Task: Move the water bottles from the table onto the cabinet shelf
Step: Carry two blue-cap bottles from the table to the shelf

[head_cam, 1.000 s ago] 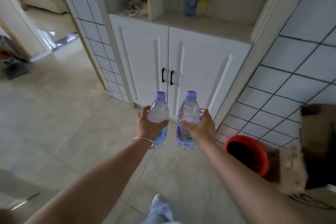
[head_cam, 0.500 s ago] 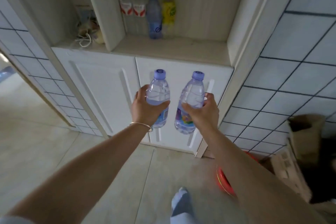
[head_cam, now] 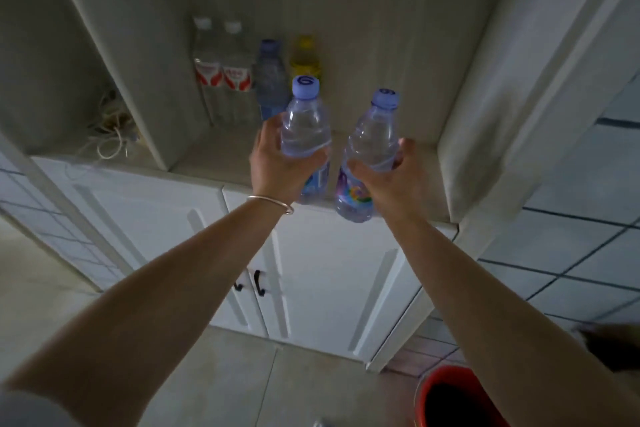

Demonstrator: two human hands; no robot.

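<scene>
Holding a water bottle in each hand, I have both of them raised in front of the open cabinet shelf (head_cam: pixel 221 163). My left hand (head_cam: pixel 277 166) wraps around the waist of the left bottle (head_cam: pixel 304 135), which stands close to upright with its lilac cap up. My right hand (head_cam: pixel 391 177) grips the right bottle (head_cam: pixel 367 156) around its middle, and that one leans a little to the right. I judge the mid-body grip suits setting each base flat on the board, and keeping the two apart stops them knocking together. Both bottle bases hang at the shelf's front edge and neither is set down yet; the left base seems just over the lip, though I cannot tell whether it touches.

At the back of the shelf stand four other bottles: two clear ones with red labels (head_cam: pixel 221 76), a blue one (head_cam: pixel 272 80) and a yellow one (head_cam: pixel 304 59). The bare board to their right looks like the natural landing spot.

My left palm hides most of its bottle's label, and my fingers on the far sides are out of sight. The left bottle's cap covers part of the yellow bottle. A tangle of cord (head_cam: pixel 110 135) in the next compartment is too dim to identify. The red bucket (head_cam: pixel 450 399) is cut off at the lower edge, and the table is out of view.
</scene>
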